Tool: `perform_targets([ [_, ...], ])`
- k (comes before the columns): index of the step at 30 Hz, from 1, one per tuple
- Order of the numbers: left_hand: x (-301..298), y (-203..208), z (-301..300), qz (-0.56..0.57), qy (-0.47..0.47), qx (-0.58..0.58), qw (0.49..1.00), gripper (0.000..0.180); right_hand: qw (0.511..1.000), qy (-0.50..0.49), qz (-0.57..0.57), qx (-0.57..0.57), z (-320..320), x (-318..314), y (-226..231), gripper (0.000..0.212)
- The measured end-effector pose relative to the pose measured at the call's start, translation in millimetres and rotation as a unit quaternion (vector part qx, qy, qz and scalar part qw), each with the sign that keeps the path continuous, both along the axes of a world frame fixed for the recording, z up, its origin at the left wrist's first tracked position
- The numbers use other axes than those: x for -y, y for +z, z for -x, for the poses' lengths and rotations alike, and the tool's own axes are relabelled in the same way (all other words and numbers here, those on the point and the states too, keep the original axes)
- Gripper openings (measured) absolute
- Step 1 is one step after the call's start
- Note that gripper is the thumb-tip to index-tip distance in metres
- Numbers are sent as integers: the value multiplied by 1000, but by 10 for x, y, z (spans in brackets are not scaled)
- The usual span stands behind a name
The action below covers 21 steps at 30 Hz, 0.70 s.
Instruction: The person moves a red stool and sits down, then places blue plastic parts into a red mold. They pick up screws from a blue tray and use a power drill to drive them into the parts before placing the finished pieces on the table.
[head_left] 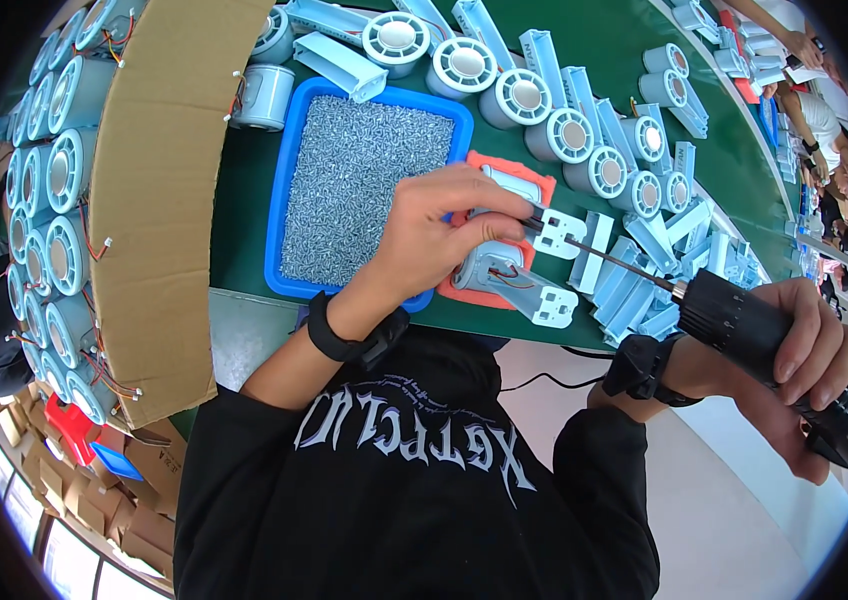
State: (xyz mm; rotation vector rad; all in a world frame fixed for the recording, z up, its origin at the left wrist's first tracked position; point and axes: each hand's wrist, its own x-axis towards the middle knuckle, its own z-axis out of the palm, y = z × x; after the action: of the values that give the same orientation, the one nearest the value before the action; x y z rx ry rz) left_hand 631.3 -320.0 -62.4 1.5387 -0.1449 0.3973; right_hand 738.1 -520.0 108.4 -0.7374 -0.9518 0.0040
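Observation:
My left hand (454, 218) is closed, thumb and fingers pinched around a light-blue bracket with a white slotted end plate (558, 234). My right hand (806, 350) grips a black electric screwdriver (729, 315). Its long thin bit (624, 264) reaches left to the end plate; whether it touches a screw is too small to tell. Under and beside my left hand lies an orange-red holder (484, 297). In it sits a light-blue round unit with wires and a second bracket (536, 297), its white end plate pointing right. My left hand hides part of the holder.
A blue tray (279, 215) full of small screws stands left of the holder. Further left, cardboard (159, 200) borders stacked round units (66, 170). More round units (464, 65) and loose brackets (634, 285) cover the green table's far and right parts. Other people work at far right.

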Motion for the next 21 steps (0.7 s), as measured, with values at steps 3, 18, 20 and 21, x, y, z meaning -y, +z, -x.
perform_targets([
  [3, -127, 110, -55, -87, 69, 16, 994, 30, 997, -23, 47, 60, 68, -111, -32, 69],
  [18, 75, -104, -110, -226, 5, -72, 972, 43, 982, 59, 138, 114, 82, -395, -113, 72],
  [20, 101, -124, -116, -213, 16, -63, 975, 40, 979, 64, 147, 125, 72, -386, -108, 70],
  [21, 103, -128, -122, -211, 16, -64, 975, 40, 979, 64, 149, 124, 54, -379, -110, 70],
])
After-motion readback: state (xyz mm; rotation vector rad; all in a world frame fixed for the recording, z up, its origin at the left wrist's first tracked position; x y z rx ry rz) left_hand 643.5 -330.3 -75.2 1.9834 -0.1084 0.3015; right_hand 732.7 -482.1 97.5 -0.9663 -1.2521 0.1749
